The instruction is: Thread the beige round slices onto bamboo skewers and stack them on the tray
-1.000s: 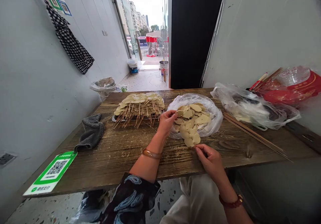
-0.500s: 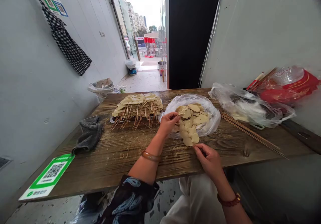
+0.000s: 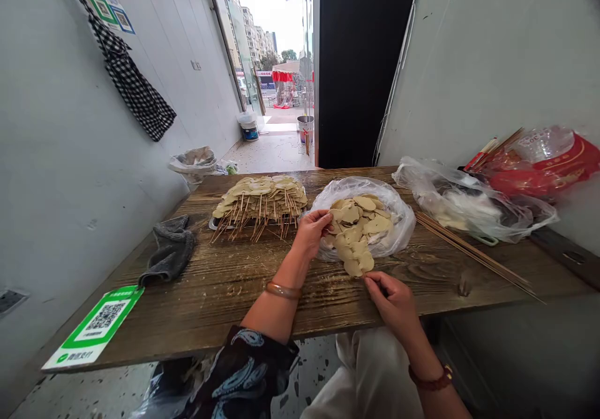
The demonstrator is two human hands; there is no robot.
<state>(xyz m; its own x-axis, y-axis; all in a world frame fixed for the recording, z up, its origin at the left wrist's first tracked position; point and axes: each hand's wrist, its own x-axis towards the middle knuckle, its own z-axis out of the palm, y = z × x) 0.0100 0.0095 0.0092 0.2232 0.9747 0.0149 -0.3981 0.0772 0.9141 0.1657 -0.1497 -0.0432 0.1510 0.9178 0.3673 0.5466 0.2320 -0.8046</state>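
Though near edge (image 3: 328, 331), right hand (image 3: 392, 300) unobstructed

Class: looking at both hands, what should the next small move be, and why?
Probably the left hand should ease its pale slice toward the far end of the row of slices: it pinches that slice over the plastic bag, while the right hand pinches the stick at the row's near end.
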